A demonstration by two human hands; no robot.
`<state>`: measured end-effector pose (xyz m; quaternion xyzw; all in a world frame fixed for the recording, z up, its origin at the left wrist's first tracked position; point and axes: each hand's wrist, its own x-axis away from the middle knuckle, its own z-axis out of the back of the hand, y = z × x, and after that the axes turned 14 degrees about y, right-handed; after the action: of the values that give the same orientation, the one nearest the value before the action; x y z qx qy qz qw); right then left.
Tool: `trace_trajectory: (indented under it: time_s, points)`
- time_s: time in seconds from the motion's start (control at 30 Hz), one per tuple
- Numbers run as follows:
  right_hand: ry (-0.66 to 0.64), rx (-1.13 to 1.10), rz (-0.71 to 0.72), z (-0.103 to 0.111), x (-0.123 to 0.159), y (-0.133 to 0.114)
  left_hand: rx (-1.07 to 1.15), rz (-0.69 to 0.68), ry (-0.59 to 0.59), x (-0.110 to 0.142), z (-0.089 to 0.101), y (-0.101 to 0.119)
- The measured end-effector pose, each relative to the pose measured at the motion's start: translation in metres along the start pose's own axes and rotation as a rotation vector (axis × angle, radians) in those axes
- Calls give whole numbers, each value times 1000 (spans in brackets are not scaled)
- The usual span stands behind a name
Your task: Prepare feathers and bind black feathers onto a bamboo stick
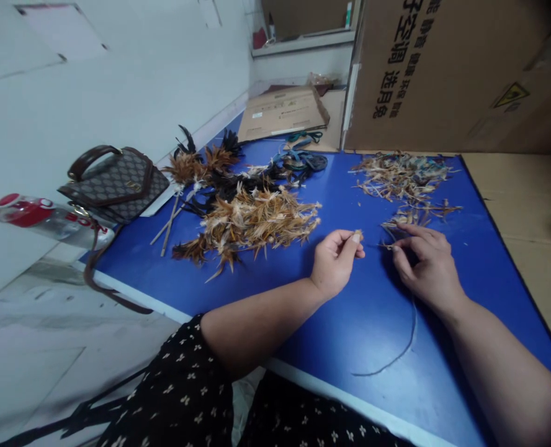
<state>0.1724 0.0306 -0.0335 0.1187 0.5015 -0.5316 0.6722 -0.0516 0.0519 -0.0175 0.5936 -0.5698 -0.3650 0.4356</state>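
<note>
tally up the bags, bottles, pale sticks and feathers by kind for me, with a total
Handbag: 1
Bottle: 1
Pale sticks: 2
Total: 4
Feathers overlap too much to count one by one, so they stay out of the total.

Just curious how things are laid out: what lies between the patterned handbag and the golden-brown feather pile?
The head view shows two thin sticks and some black feathers between the handbag and the feather pile.
</note>
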Motion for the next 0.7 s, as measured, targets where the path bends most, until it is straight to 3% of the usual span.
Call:
trace_trajectory:
  time_s: [0.2,0.3,0.53,0.7]
  points:
    - [27,-102,-10,16,-6,-28,-178,-426,-45,9,3,13]
    - [-18,-151,2,18,-7,-43,-236,-506,-101,12,4,16]
    - [-41,-203,-9,17,-5,-55,-250,-278,-276,10,5,-8]
    - [-20,-229,5,15,-3,-52,-143,-99,-287,6,3,-14]
